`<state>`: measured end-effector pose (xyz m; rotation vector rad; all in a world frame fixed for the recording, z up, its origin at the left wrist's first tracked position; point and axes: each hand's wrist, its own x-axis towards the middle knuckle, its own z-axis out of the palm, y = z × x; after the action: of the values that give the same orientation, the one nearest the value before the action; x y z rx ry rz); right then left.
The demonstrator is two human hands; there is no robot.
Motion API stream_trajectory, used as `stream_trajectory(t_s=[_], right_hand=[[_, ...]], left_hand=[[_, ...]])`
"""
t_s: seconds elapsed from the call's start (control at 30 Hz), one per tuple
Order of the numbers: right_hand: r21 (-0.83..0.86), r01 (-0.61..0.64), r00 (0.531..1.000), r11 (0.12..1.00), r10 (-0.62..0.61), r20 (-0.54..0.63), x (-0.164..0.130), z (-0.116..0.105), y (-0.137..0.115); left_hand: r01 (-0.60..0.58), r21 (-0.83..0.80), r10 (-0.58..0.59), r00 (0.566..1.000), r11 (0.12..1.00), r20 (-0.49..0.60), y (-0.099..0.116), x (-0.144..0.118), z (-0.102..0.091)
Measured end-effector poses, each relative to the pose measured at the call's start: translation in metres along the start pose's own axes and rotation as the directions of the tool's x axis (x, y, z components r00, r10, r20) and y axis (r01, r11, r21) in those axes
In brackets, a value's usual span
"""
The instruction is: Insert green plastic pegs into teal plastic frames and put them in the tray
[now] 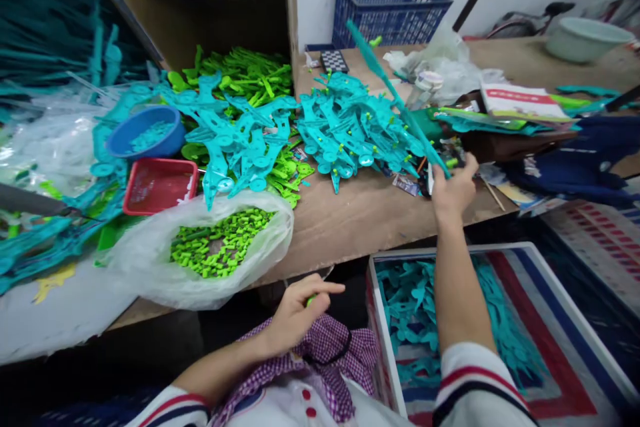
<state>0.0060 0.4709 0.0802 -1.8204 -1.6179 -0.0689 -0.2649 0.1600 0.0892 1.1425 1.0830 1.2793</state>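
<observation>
My right hand (pixel 456 195) is closed on the lower end of a long teal plastic strip (pixel 395 97), which slants up and left above the table. Small green pieces stick out from the strip near both ends. In front of my lap, my left hand (pixel 305 310) has its index finger pointing right, with a bit of a small green plastic piece (pixel 311 299) showing between its curled fingers. Left of the strip lies a pile of teal plastic parts (pixel 350 123) with green pegs. A clear bag (pixel 145 267) holds many small green pegs (pixel 225 240).
A cardboard box (pixel 295 20) on its side holds green parts. Blue bowl (pixel 117 143), red tray (pixel 135 203) and more teal parts (pixel 240 140) crowd the left. A white-rimmed bin (pixel 560 293) of teal parts stands below the table on the right. Behind is a blue basket (pixel 390 13).
</observation>
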Motion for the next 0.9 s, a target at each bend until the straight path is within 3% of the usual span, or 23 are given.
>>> stream_trajectory(t_s=[0.1, 0.2, 0.3, 0.37, 0.4, 0.43, 0.47, 0.5, 0.53, 0.57, 0.6, 0.67, 0.7, 0.77, 0.83, 0.9], right_hand=[[-0.068, -0.018, 0.988, 0.998, 0.028, 0.149, 0.059, 0.03, -0.055], [-0.106, 0.02, 0.968, 0.994, 0.007, 0.252, 0.092, 0.045, -0.085], [-0.035, 0.116, 0.977, 0.993, -0.108, 0.182, 0.072, 0.038, -0.101], [0.152, 0.299, 0.946, 0.942, -0.314, 0.083, 0.019, 0.022, -0.115], [0.29, 0.418, 0.885, 0.861, -0.458, 0.084, -0.019, 0.012, -0.125], [0.444, 0.49, 0.795, 0.75, -0.594, 0.125, -0.062, 0.002, -0.136], [0.612, 0.474, 0.66, 0.633, -0.716, 0.228, -0.108, -0.008, -0.147], [0.736, 0.399, 0.464, 0.547, -0.813, 0.352, -0.151, -0.016, -0.159], [0.811, 0.302, 0.329, 0.5, -0.854, 0.404, -0.19, -0.022, -0.17], [0.847, 0.217, 0.296, 0.485, -0.86, 0.416, -0.222, -0.026, -0.181], [0.854, 0.166, 0.322, 0.494, -0.845, 0.426, -0.245, -0.028, -0.192], [0.845, 0.141, 0.422, 0.515, -0.804, 0.42, -0.263, -0.026, -0.209], [0.843, 0.143, 0.458, 0.518, -0.79, 0.408, -0.261, -0.025, -0.217], [0.864, 0.125, 0.484, 0.487, -0.791, 0.375, -0.247, -0.021, -0.232], [0.897, 0.037, 0.517, 0.44, -0.777, 0.36, -0.231, -0.016, -0.248], [0.914, -0.11, 0.609, 0.39, -0.7, 0.372, -0.221, -0.008, -0.264]], left_hand=[[0.329, -0.204, -0.355, 0.929, 0.922, -0.107, -0.017, -0.01, -0.007], [0.406, -0.305, -0.48, 0.848, 0.862, -0.227, -0.027, -0.028, -0.021], [0.399, -0.351, -0.509, 0.799, 0.847, -0.32, -0.03, -0.045, -0.034], [0.365, -0.405, -0.514, 0.777, 0.838, -0.364, -0.029, -0.049, -0.04], [0.337, -0.442, -0.514, 0.769, 0.832, -0.381, -0.027, -0.047, -0.043], [0.3, -0.483, -0.51, 0.765, 0.822, -0.393, -0.025, -0.043, -0.045], [0.257, -0.526, -0.504, 0.763, 0.811, -0.405, -0.022, -0.037, -0.048], [0.209, -0.568, -0.499, 0.759, 0.796, -0.418, -0.019, -0.03, -0.05], [0.16, -0.603, -0.491, 0.753, 0.782, -0.438, -0.016, -0.022, -0.053], [0.113, -0.625, -0.482, 0.747, 0.772, -0.459, -0.013, -0.014, -0.055], [0.075, -0.633, -0.467, 0.743, 0.77, -0.48, -0.01, -0.006, -0.058], [0.039, -0.607, -0.421, 0.755, 0.794, -0.503, -0.002, 0.006, -0.065], [0.039, -0.574, -0.387, 0.775, 0.818, -0.5, 0.002, 0.011, -0.069], [0.036, -0.49, -0.304, 0.823, 0.871, -0.48, 0.01, 0.017, -0.078], [0.015, -0.401, -0.215, 0.862, 0.916, -0.46, 0.018, 0.023, -0.091], [-0.001, -0.281, -0.135, 0.877, 0.96, -0.462, 0.024, 0.031, -0.108]])
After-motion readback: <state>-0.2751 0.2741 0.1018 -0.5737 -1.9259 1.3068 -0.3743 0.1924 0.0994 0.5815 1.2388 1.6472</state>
